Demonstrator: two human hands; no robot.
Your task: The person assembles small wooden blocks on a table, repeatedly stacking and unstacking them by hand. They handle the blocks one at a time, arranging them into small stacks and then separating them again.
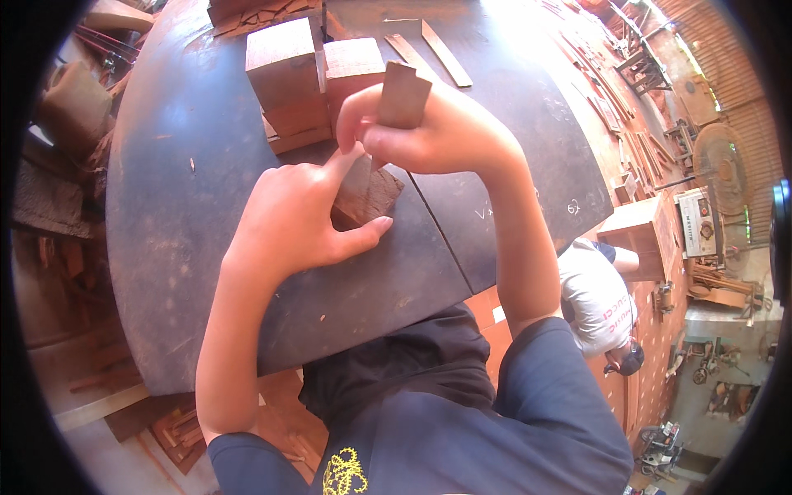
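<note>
My left hand [285, 214] is closed around a small reddish-brown wooden block [371, 196] low over the dark tabletop, its thumb along the block's near side and its index finger reaching up. A greyish patch shows on the block's left face. In my right hand [454, 124], just above and to the right, a flat grey-brown piece [403, 97] with a stepped top edge stands up between the fingers. It may be folded sandpaper or thin wood; I cannot tell which. The fingertips of both hands come close together above the block, and they partly hide it.
Large wooden blocks [285, 78] stand stacked just beyond my hands. Thin wood strips [445, 54] lie farther right on the dark table [181, 247], which has a seam across it. A person in a light shirt [596, 297] is at the right, near a wooden box [639, 239].
</note>
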